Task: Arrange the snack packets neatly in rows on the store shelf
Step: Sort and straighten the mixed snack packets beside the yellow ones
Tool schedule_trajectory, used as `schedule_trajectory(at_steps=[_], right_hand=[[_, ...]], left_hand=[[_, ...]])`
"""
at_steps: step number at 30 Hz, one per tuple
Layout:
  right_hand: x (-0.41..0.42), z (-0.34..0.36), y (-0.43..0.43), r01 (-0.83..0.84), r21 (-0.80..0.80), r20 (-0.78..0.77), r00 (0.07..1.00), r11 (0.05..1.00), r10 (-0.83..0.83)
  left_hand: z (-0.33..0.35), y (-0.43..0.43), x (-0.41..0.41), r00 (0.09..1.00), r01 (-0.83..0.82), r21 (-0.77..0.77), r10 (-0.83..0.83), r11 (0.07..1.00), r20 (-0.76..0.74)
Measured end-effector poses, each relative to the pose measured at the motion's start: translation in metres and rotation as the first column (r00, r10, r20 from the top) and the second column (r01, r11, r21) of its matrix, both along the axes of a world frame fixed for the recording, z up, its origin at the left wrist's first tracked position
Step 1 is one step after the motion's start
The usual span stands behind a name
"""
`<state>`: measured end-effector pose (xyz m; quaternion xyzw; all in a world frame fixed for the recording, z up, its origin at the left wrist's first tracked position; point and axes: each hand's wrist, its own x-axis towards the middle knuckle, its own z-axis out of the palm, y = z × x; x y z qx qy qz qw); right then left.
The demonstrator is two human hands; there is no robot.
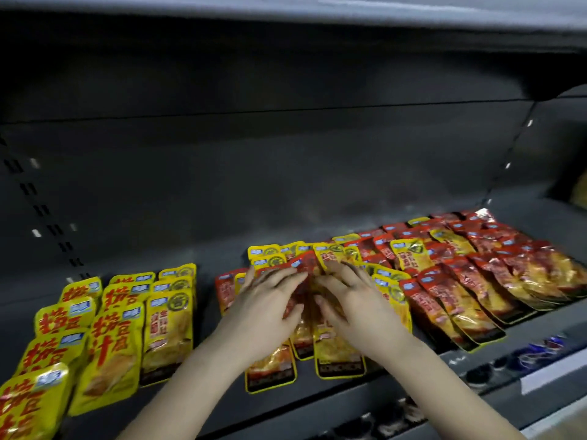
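So, roughly two thirds sorted, I'd say. At the left end of the shelf [222, 255] the yellow packets [111, 328] already lie in three overlapping columns running from the back toward the front edge, pretty tidy. At the right end the red packets [476, 281] are fanned out in slanted rows too, though a stray yellow packet [408, 254] or two sits among them near the back, so that part isn't fully clean.

The mess is the mixed pile [336, 354] in the middle of the shelf, red and yellow jumbled on top of each other, a couple hanging close to the front edge. Both hands are on it: left hand [266, 309] and right hand [359, 308] lie side by side on top, the grip of each spread, fingers laid mostly straight over the packets rather than pinching one. It's a bit blurry, so I can't make out what the thumbs are doing underneath.

My guess for what's left: split that pile by colour, line it up, and pull the yellow strays out of the red.
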<state>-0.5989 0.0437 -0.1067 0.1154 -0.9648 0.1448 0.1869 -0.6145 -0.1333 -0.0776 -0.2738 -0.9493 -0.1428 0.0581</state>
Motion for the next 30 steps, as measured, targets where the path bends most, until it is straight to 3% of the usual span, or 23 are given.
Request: schedule_trajectory(at_steps=[8,12,15,20,25,30], right_hand=[[-0.005,-0.004,0.061,0.066,0.069,0.078,0.994,0.995,-0.072],[-0.012,-0.003,0.069,0.0,0.138,0.198,0.98,0.99,-0.028],[-0.018,-0.006,0.074,-0.046,0.107,0.28,0.96,0.993,0.015],[-0.027,-0.012,0.073,-0.123,0.071,0.3,0.949,0.99,0.097],[-0.024,0.0,0.07,-0.18,-0.015,0.315,0.933,0.983,0.176],[-0.02,0.015,0.051,-0.269,-0.079,0.239,0.93,0.96,0.28]], left_hand=[[-0.005,0.068,-0.021,0.997,-0.055,-0.045,0.057,0.997,0.045],[-0.01,0.088,-0.033,0.968,-0.198,-0.082,0.208,0.977,0.14],[-0.017,0.097,-0.037,0.965,-0.229,-0.071,0.236,0.971,0.11],[-0.027,0.104,-0.037,0.964,-0.248,0.075,0.238,0.966,0.12],[-0.024,0.104,-0.027,0.959,-0.283,0.404,0.261,0.87,0.11],[-0.017,0.08,-0.022,0.946,-0.302,0.493,0.32,0.816,0.05]])
